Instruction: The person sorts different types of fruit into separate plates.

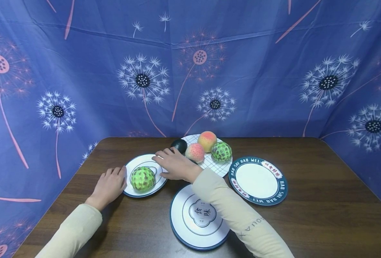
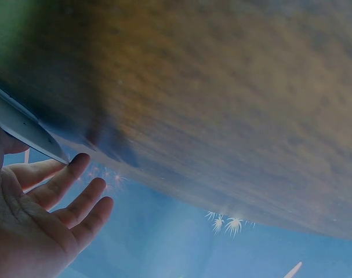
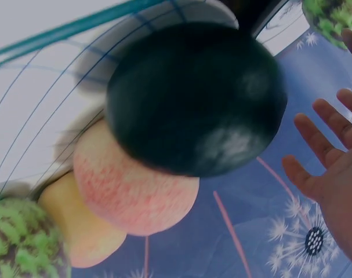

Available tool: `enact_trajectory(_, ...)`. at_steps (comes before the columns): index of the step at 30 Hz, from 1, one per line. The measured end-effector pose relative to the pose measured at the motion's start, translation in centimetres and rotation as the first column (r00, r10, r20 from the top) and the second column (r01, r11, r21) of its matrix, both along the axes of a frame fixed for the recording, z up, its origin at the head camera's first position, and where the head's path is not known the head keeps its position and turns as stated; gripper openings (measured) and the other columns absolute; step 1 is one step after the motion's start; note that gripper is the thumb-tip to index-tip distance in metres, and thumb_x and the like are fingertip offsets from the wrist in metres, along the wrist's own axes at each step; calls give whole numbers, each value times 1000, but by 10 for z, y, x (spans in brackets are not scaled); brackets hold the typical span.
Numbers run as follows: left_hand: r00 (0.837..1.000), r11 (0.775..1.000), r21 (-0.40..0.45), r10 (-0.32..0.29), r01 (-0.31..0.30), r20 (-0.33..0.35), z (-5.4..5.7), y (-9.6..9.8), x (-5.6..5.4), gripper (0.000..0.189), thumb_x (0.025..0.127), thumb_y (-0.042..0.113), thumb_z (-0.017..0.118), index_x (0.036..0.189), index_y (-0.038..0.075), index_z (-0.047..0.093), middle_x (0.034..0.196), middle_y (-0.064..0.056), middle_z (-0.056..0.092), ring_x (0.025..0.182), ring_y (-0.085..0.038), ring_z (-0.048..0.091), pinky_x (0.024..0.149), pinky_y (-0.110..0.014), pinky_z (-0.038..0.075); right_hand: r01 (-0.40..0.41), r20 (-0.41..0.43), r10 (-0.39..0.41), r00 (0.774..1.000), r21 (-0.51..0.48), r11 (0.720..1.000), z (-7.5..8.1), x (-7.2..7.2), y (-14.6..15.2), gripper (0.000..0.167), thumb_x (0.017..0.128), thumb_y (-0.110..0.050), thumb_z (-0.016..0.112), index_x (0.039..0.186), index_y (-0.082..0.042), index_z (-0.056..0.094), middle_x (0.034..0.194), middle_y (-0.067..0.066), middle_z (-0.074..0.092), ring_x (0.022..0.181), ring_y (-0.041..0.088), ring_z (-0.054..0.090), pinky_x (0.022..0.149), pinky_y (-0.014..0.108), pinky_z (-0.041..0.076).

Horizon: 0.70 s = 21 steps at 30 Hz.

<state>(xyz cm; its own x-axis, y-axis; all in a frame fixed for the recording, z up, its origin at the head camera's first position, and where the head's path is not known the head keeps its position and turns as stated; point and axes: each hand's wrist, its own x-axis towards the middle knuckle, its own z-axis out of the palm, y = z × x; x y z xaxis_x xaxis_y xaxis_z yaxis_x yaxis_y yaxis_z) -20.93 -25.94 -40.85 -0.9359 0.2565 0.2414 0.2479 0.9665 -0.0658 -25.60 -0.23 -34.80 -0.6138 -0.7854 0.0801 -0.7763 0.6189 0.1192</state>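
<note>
A white plate [image 1: 159,182] with a dark rim stands at the left of the table, carrying a green knobbly custard apple [image 1: 143,178]. My left hand [image 1: 108,186] is at its left edge, palm turned toward it. In the left wrist view the index fingertip [image 2: 80,160] is right at the rim, and the other fingers are spread loosely. From the other side my right hand [image 1: 177,166] reaches across to the plate's right edge. The right wrist view shows its fingers [image 3: 325,136] relaxed and apart, beside a dark avocado [image 3: 196,98].
Behind the right hand, a grid-patterned plate [image 1: 214,167] holds two peaches [image 1: 207,141] and another custard apple [image 1: 221,152]. A teal-rimmed plate [image 1: 256,181] lies to the right. Under my right sleeve is a white plate [image 1: 185,225] with a central emblem. A blue cloth [image 1: 258,71] hangs behind the table.
</note>
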Motion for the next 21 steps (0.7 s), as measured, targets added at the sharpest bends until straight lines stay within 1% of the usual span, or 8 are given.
enact_trajectory(3,1000,1000,1,2,-2,7,1,0,0,46,88,18,51,125,-8,47,118,-27,54,109,-46,48,89,-59,40,-3,-26,3,1000,-22,1000,3,-2,7,58,87,-40,58,136,-19,38,137,1,42,125,20,39,106,44,32)
enact_trajectory(8,1000,1000,-5,10,-10,17,1,-1,0,46,89,19,50,125,-8,47,119,-27,54,110,-46,48,90,-60,40,6,-35,-9,999,-71,997,3,-9,20,53,88,-39,56,134,-20,42,134,0,46,122,20,41,104,44,33)
enact_trajectory(14,1000,1000,-1,4,-4,8,0,-2,0,46,88,19,51,125,-8,47,119,-27,54,110,-46,48,90,-59,41,15,-38,-20,999,-133,991,7,-14,38,48,87,-33,58,131,-16,47,129,2,50,119,22,45,101,45,36)
enact_trajectory(19,1000,1000,0,-4,4,0,0,-2,0,46,88,19,51,125,-9,47,118,-27,55,109,-46,49,90,-59,41,31,-76,-43,996,-146,989,8,-19,53,49,87,-34,58,130,-15,47,128,4,51,117,24,48,99,46,38)
enact_trajectory(21,1000,1000,-1,-6,6,-1,0,-2,0,46,88,19,51,125,-9,47,118,-27,55,109,-46,49,90,-59,41,48,-76,-61,995,-154,987,8,-22,60,49,87,-34,58,130,-15,47,129,4,51,117,24,48,99,47,38)
